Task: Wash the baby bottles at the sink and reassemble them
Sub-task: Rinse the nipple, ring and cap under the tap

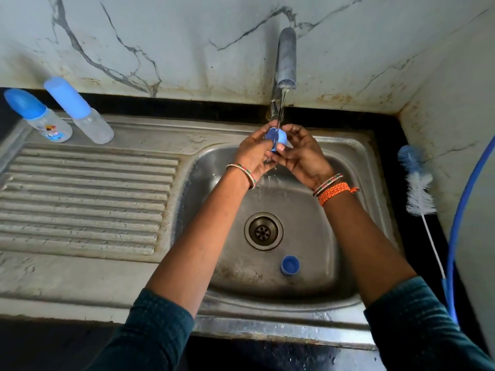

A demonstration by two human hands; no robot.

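A small blue plastic bottle cap (pixel 276 137) is held under the thin stream of water (pixel 281 108) falling from the grey metal tap (pixel 286 60), above the back of the stainless steel sink basin (pixel 308 226). Both hands hold it: the left hand (pixel 253 153) curls its fingers around the cap's left side, and the right hand (pixel 304 153) pinches it from the right with thumb and fingers. Water runs off below the grip into the basin. Below the grip, toward the person, sits the round drain (pixel 263 231), and just past it a second blue round cap (pixel 290 265) lies open side up on the basin floor. Well to the left of the grip, at the far edge of the ribbed steel draining board (pixel 88 199), stand 2 clear bottles: a short bottle with a blue domed cap (pixel 40 116) and, just beside it, a taller bottle with a long pale blue cover (pixel 79 111). To the right of the grip, a blue-and-white bristle bottle brush (pixel 417 183) lies on the black counter (pixel 396 145), beside a blue hose (pixel 455 236).
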